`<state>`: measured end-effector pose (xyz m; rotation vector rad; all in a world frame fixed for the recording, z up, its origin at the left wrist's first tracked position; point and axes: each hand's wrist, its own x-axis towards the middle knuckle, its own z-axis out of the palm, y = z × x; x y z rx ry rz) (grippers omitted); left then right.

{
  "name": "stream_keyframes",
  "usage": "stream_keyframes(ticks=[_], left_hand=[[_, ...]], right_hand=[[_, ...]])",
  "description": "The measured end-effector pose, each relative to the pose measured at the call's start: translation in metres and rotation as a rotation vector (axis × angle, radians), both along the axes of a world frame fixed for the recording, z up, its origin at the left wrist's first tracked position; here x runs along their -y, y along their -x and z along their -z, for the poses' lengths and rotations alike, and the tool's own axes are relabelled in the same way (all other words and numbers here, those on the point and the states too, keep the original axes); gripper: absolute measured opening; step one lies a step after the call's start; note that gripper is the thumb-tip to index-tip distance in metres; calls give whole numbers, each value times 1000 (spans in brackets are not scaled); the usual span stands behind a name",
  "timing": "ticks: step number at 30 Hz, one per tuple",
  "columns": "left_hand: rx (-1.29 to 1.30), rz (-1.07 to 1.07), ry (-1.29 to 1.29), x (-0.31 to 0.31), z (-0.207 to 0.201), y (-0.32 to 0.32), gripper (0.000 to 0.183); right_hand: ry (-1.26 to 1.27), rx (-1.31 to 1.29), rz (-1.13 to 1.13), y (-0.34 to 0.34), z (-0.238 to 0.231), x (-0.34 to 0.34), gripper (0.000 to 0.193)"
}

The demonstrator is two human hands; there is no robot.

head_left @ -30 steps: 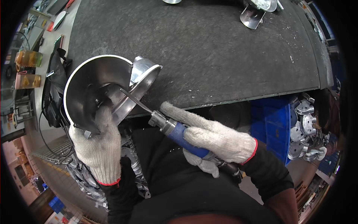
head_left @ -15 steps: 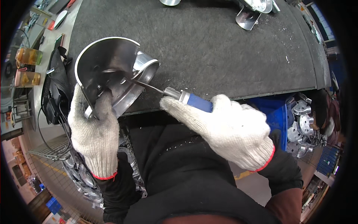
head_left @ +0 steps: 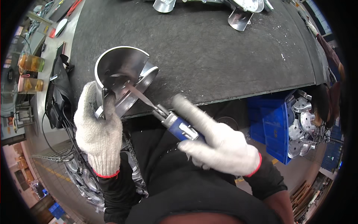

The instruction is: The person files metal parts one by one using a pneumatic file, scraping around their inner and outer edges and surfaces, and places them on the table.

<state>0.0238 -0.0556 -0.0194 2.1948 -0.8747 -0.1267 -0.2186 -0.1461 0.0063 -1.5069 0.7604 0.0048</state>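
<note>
My left hand [head_left: 100,130], in a white knit glove with a red cuff, grips a shiny metal casting [head_left: 123,56] by its lower left side. The casting has a tall curved wall and a smaller curved lip, and it is tilted over the table's near edge. Some of my left fingertips are hidden behind or inside it. My right hand [head_left: 220,145], gloved alike and slightly blurred, is closed round a blue-bodied handheld file [head_left: 179,127]. Its narrow flat blade points up-left, with the tip inside the casting's hollow. My right index finger stretches along the tool.
More castings [head_left: 240,18] lie at the far side of the dark mat-topped table [head_left: 209,56]. A blue bin [head_left: 268,123] of metal parts stands right, below the edge. A wire basket of castings [head_left: 85,179] is lower left. A black mesh bag [head_left: 57,86] and jars [head_left: 31,63] are left.
The casting has shifted slightly right and down with my left hand. My right hand has moved lower with the file, turning it steeper and rolling it so another face of its body shows.
</note>
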Motion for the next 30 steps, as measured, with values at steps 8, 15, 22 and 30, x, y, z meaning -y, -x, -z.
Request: stream_keyframes(ticks=[8, 15, 22, 30], left_hand=[[244, 77, -14, 8, -4, 9, 37], [215, 63, 22, 6, -7, 18, 37], [-4, 124, 61, 24, -13, 2, 35], [-625, 505, 632, 16, 42, -9, 101]], right_hand=[[1180, -404, -368, -8, -26, -6, 62], [-231, -188, -187, -5, 12, 28, 76], [-962, 532, 164, 14, 60, -8, 87], [-666, 292, 456, 81, 51, -17, 117]])
